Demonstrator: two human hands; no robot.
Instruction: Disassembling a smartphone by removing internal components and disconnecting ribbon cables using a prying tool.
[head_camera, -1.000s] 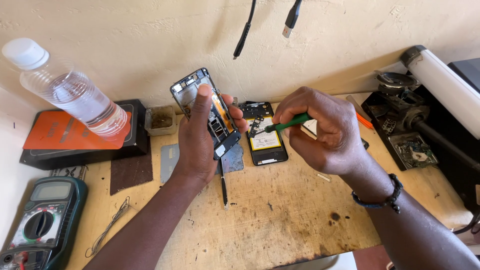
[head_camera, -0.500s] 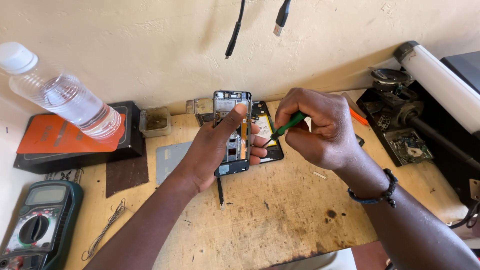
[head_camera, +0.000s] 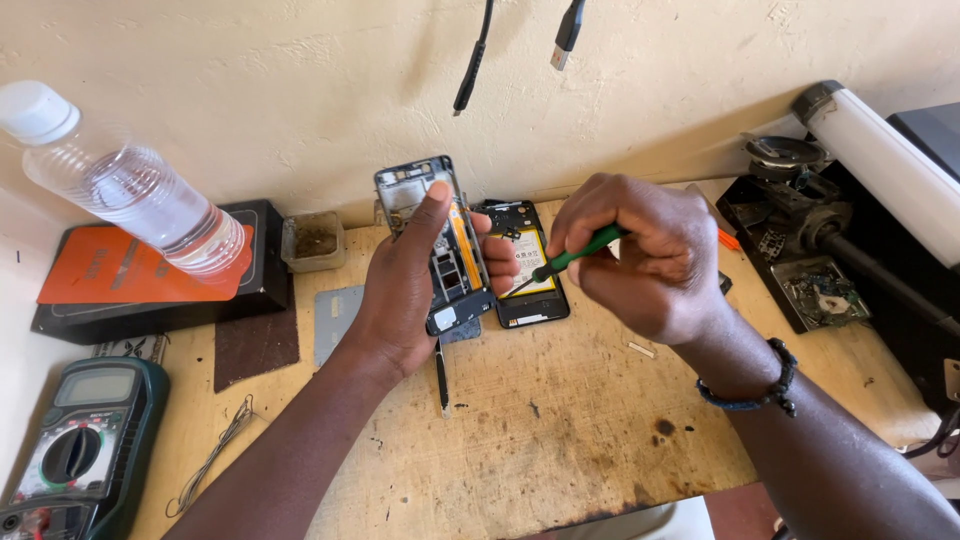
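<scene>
- Bench (head_camera: 560, 440) of scuffed pale wood fills the lower view, set against a cream wall, with burn marks near its front edge.
- White tube (head_camera: 885, 165) lies slanted at the far right, above a dark machine part (head_camera: 800, 215) and a small circuit board (head_camera: 825, 295).
- Black and orange box (head_camera: 150, 275) sits at the left against the wall, and a clear water bottle (head_camera: 130, 190) with a white cap rests tilted on top of it.
- Multimeter (head_camera: 75, 450) in teal casing lies at the lower left corner, with a loop of thin wire (head_camera: 215, 455) just beside it.
- Left hand (head_camera: 400, 290) is raised over the bench, its fingers closed around a phone frame (head_camera: 435, 240) held upright, thumb pressed on the upper part.
- Right hand (head_camera: 640, 255) is just right of the frame, fingers pinched shut on a green-handled screwdriver (head_camera: 570, 258) whose tip points toward the frame's lower half.
- Second phone (head_camera: 525, 260), opened with its battery showing, lies flat on the bench behind the two hands.
- Small clear tray (head_camera: 313, 240) stands by the wall near the box.
- Two cable ends (head_camera: 520, 50) hang down the wall above the hands.
- Dark bead bracelet (head_camera: 750, 395) circles the right wrist.
</scene>
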